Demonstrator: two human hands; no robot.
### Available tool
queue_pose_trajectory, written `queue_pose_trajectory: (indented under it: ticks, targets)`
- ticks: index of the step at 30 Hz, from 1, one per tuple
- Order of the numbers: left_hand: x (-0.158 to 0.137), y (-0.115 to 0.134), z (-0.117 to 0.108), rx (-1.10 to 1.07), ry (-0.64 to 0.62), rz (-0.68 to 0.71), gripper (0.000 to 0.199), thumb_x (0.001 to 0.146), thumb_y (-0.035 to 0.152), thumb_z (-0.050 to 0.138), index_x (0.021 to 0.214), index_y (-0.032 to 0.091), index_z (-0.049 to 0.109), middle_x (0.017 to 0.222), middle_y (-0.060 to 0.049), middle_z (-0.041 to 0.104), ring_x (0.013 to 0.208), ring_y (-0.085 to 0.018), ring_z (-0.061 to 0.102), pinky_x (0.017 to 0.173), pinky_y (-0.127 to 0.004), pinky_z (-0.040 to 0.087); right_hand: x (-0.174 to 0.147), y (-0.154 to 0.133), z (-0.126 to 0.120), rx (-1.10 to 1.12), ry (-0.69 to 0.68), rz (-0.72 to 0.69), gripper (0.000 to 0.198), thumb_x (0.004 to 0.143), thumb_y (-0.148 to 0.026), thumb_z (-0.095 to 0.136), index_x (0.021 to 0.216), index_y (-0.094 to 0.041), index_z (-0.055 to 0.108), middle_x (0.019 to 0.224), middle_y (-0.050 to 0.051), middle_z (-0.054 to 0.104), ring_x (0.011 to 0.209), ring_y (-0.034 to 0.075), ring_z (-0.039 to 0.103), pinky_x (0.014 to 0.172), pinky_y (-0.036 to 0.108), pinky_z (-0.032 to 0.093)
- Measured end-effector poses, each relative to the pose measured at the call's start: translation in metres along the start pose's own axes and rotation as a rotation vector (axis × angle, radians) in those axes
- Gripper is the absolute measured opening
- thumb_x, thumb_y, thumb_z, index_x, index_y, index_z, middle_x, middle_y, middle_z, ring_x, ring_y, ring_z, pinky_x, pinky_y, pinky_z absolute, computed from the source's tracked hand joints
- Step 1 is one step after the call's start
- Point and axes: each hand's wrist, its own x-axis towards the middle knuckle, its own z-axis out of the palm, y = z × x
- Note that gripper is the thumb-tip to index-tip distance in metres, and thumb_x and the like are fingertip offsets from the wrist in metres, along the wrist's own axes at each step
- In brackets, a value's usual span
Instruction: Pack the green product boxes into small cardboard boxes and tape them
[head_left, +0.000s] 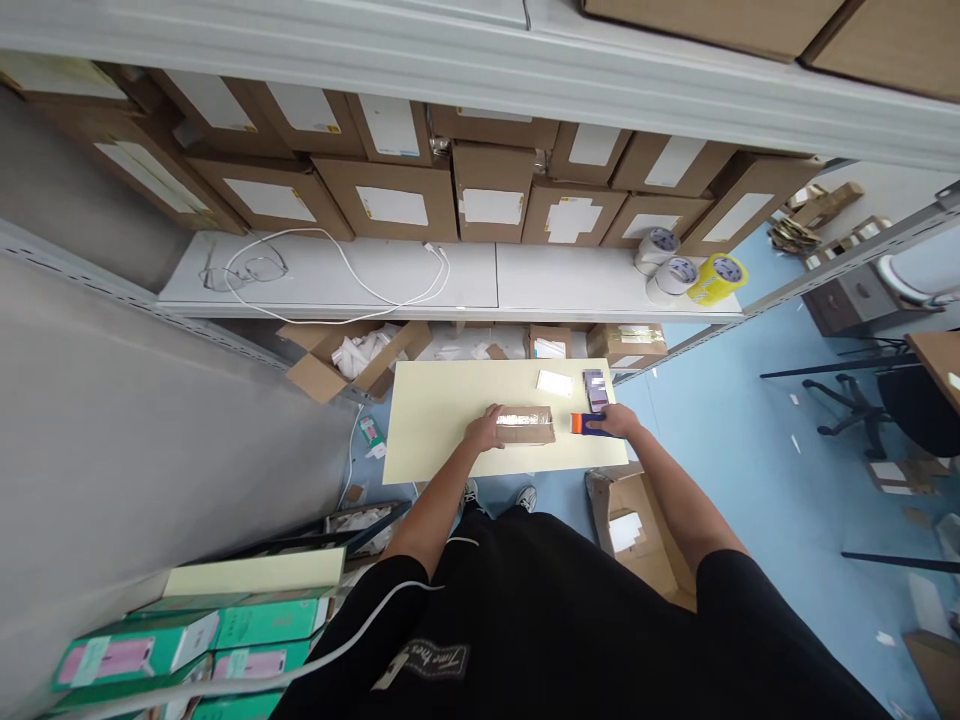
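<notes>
A small cardboard box with a shiny strip of clear tape along its top lies on the pale yellow board. My left hand is closed round the box's left end. Just right of the box, my right hand grips a dark blue and orange hand tool, its orange end pointing at the box; its exact kind is unclear. Beyond that hand lies a stack of dark, flat pieces, close to a white label sheet.
Labelled cartons line the shelf behind. Tape rolls and a white cable rest on its ledge. An open carton stands beyond the board, another box by my right side. Green boxes are stacked lower left.
</notes>
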Motion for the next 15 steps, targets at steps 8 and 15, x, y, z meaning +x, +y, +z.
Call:
queue_pose_trajectory:
  ticks: [8, 15]
  targets:
    - [-0.005, -0.034, -0.018, -0.008, -0.068, 0.091, 0.123, 0.063, 0.038, 0.094, 0.165, 0.031, 0.026, 0.177, -0.009, 0.015, 0.152, -0.037, 0.040, 0.119, -0.042, 0.042, -0.013, -0.011, -0.006, 0.022, -0.046, 0.068, 0.053, 0.083, -0.067, 0.073, 0.099, -0.018, 0.079, 0.105, 0.014, 0.078, 0.095, 0.028, 0.072, 0.067, 0.029, 0.043]
    - [-0.026, -0.088, -0.057, -0.175, -0.038, 0.075, 0.129, 0.050, 0.034, 0.099, 0.162, 0.029, 0.035, 0.176, -0.013, 0.017, 0.158, -0.037, 0.028, 0.124, -0.046, 0.035, -0.037, -0.108, -0.009, 0.110, 0.051, -0.018, 0.055, 0.087, -0.072, 0.068, 0.091, -0.017, 0.079, 0.100, 0.015, 0.080, 0.095, 0.027, 0.073, 0.066, 0.028, 0.042]
